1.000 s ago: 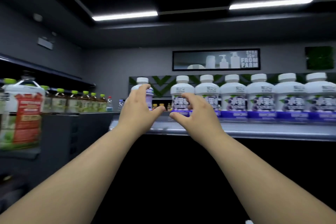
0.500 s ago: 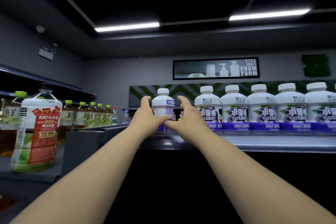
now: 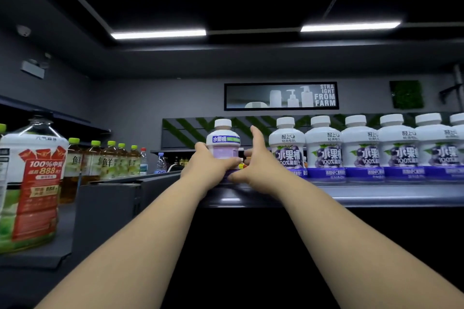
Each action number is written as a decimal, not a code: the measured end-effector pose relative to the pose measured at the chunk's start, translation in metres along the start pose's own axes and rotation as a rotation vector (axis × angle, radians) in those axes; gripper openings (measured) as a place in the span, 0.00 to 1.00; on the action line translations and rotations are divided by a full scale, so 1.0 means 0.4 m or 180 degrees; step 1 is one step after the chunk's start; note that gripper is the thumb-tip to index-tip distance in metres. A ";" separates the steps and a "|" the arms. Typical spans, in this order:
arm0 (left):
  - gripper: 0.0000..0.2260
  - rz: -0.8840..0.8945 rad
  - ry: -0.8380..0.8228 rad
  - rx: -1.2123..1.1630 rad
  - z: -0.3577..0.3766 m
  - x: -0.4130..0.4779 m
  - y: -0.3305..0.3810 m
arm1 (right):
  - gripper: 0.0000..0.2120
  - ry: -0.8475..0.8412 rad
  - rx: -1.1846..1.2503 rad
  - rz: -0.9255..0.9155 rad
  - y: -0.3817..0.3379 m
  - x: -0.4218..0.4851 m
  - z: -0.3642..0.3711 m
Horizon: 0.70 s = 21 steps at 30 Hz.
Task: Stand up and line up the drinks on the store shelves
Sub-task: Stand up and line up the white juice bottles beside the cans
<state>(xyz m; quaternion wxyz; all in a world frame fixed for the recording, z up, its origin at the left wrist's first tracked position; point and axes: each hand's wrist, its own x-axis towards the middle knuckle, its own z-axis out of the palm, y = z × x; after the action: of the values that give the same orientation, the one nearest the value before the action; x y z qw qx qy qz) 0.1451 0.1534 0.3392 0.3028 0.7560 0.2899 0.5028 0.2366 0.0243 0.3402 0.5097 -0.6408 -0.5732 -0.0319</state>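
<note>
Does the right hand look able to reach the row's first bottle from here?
Probably yes: the right hand is open, fingers straight, and the first bottle stands upright just to its right at the shelf front, with nothing between them.

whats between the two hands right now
In the head view, a white juice bottle stands between the left hand, which grips it, and the right hand, whose fingers are straight.
</note>
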 end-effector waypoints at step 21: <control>0.38 0.0422 -0.0253 0.0784 -0.005 -0.041 0.008 | 0.30 0.1228 -0.0451 -0.0784 0.062 -0.061 -0.036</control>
<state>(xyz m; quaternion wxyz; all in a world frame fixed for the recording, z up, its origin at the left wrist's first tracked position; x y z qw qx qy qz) 0.1383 0.1394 0.3328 0.1850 0.8242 0.2867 0.4520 0.2548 0.0017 0.3165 0.5558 -0.5823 -0.5354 -0.2558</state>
